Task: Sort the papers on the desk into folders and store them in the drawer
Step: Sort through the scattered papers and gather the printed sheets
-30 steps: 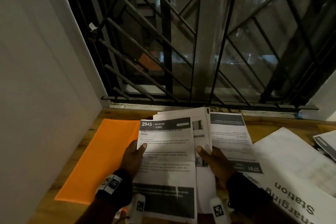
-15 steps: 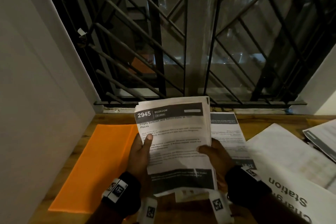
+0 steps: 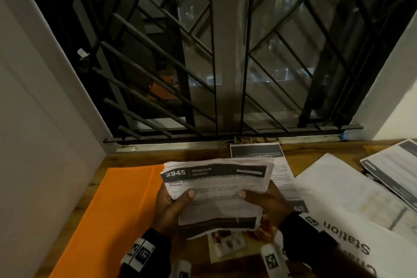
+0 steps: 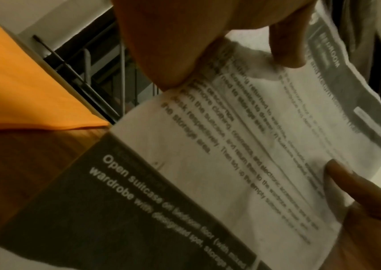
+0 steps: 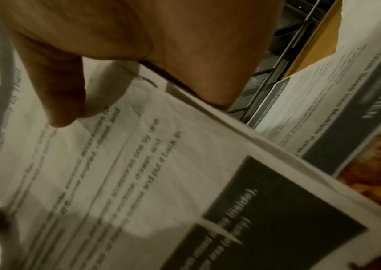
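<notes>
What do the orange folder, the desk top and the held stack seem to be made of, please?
Orange folder: probably matte card or thin plastic; flat, even colour, no glare.
Desk: seemingly wood or wood-look laminate; brown grain streaks.
Stack: plain printed paper, creased and bending between both hands.

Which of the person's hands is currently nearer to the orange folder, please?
Left. The left hand grips the paper stack beside the orange folder; the right hand holds the stack's far side.
</notes>
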